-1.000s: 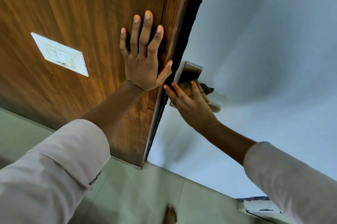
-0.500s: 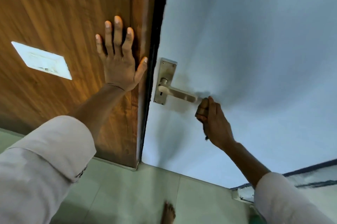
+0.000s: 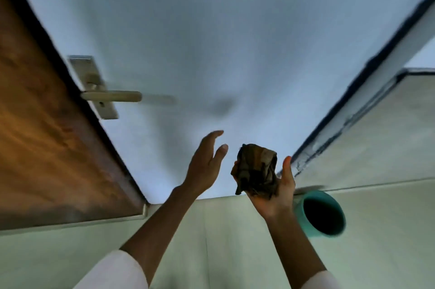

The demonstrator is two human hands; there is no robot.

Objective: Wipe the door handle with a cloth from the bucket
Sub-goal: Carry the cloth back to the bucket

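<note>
A metal lever door handle (image 3: 110,96) on its plate sits at the left edge of the pale blue door (image 3: 211,41), with nothing touching it. My right hand (image 3: 276,191) is palm up in the lower middle, holding a crumpled dark brown cloth (image 3: 257,169). My left hand (image 3: 207,164) hovers open just left of the cloth, fingers apart, holding nothing. A teal bucket (image 3: 321,214) stands on the floor right of my right hand; I see only its dark inside.
A brown wooden panel (image 3: 47,135) borders the door on the left. A pale wall (image 3: 376,135) with a dark-edged frame rises on the right. Pale green floor tiles (image 3: 211,241) lie below.
My right hand came off the handle with the cloth and dropped down to the right. My left hand left the wooden panel. The view swung right, bringing the bucket into sight.
</note>
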